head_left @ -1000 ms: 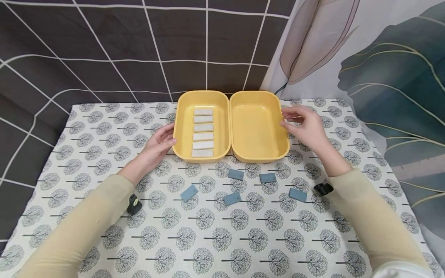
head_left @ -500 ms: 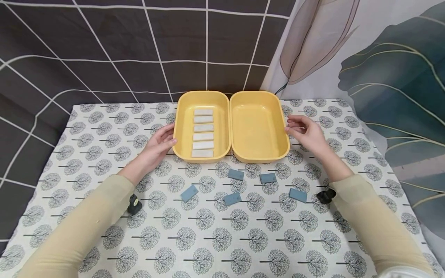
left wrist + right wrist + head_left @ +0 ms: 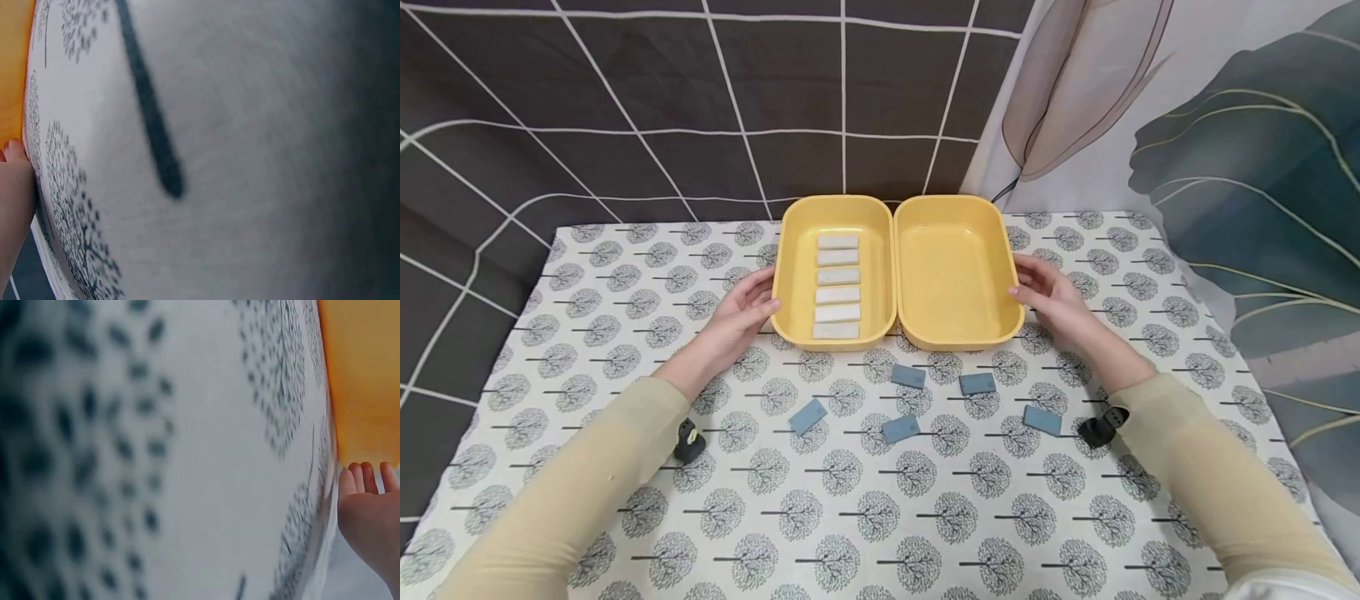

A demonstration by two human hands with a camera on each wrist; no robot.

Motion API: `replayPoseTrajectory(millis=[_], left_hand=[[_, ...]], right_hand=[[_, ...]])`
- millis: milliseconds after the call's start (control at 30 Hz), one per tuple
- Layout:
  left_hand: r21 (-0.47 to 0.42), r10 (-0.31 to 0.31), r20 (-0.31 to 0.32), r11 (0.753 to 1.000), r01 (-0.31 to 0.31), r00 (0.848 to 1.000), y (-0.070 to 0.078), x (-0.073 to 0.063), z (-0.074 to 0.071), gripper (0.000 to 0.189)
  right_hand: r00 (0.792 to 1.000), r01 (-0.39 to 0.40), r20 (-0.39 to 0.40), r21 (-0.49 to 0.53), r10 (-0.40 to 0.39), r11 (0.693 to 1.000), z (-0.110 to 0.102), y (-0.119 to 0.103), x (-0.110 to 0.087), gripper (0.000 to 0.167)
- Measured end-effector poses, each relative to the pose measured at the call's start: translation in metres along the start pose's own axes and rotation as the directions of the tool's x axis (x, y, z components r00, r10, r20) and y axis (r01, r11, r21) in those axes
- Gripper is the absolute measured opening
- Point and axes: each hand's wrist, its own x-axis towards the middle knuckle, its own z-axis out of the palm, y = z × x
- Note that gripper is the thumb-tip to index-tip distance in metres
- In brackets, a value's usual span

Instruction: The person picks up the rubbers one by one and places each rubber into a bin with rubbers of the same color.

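Observation:
Two yellow rectangular trays stand side by side at the back of the table in the head view. The left tray (image 3: 793, 275) holds a column of several whitish rectangular blocks (image 3: 837, 294); the right tray (image 3: 955, 283) has nothing in it. My left hand (image 3: 741, 315) touches the left tray's outer side, its thumb at the rim. Against the right tray's outer side lies my right hand (image 3: 1051, 296), thumb likewise at the rim. Both wrist views show fingertips right at the yellow wall, with fingers loosely extended.
Several blue-grey rectangular blocks (image 3: 901, 428) lie scattered on the tree-print tablecloth (image 3: 850, 525) in front of the trays. Behind the table hangs a dark cloth (image 3: 662, 100) with white grid lines, and a leaf-patterned curtain (image 3: 1247, 183) is on the right.
My right hand first drew back a little from the right tray's side, then came back against it slightly lower. The left hand, trays and blocks have stayed in place.

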Motion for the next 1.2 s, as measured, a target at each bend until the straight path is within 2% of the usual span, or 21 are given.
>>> replayPoseTrajectory(millis=[200,467,633,800,1033,1200], left_hand=[[0.006,-0.009,0.0,1.0,0.009,1.0,0.0,0.002,0.0,0.07],[-0.01,-0.005,0.012,1.0,0.005,1.0,0.003,0.003,0.0,0.071],[-0.023,-0.015,0.01,1.0,0.015,1.0,0.005,0.001,0.001,0.073],[-0.032,-0.033,0.015,0.999,0.034,0.999,0.007,-0.005,0.0,0.071],[0.04,-0.068,0.047,0.997,0.066,0.997,0.01,-0.021,-0.001,0.069],[0.083,-0.067,0.063,0.995,0.062,0.996,0.008,-0.036,0.001,0.067]], right_hand=[[0.999,0.042,0.01,0.095,-0.043,0.995,0.001,0.006,0.001,0.072],[0.998,0.059,0.014,0.236,-0.064,0.97,0.001,0.013,0.005,0.072],[0.997,0.07,0.016,0.243,-0.077,0.967,0.002,0.015,0.007,0.072],[0.998,0.048,0.017,0.219,-0.053,0.975,0.002,0.014,0.007,0.073],[0.999,0.038,0.018,0.216,-0.043,0.976,0.002,0.017,0.008,0.072],[0.999,0.027,0.015,0.201,-0.031,0.979,0.001,0.019,0.007,0.073]])
